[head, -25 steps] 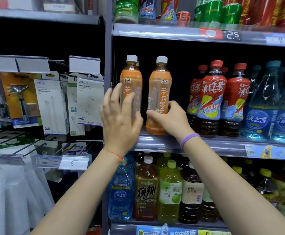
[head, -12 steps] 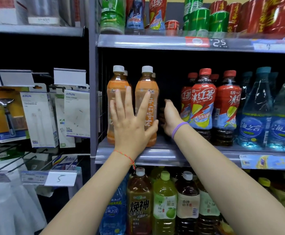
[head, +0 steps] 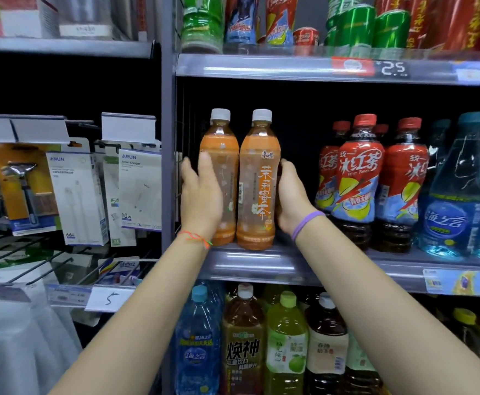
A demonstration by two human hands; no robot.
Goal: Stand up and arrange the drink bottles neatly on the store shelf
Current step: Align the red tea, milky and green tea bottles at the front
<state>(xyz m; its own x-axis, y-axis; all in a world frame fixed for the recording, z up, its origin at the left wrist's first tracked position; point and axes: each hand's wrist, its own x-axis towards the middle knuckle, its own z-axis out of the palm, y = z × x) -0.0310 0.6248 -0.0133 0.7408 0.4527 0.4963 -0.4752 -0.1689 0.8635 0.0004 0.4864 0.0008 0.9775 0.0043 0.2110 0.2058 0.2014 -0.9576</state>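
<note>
Two upright, clear plastic bottles of orange tea with white screw caps are stood touching at the left end of the grey metal store shelf point(head: 261, 266). The left bottle point(head: 227, 166) is gripped by the left hand point(head: 201, 201), fingers curled round its smooth side. The right bottle point(head: 258, 181) is clasped by the right hand point(head: 293, 201).

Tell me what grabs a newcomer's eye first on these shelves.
Two orange tea bottles stand side by side at the left end of the middle shelf, with the left hand and right hand wrapped around their outer sides. To their right stands a row of red iced tea bottles, then blue water bottles.
</note>
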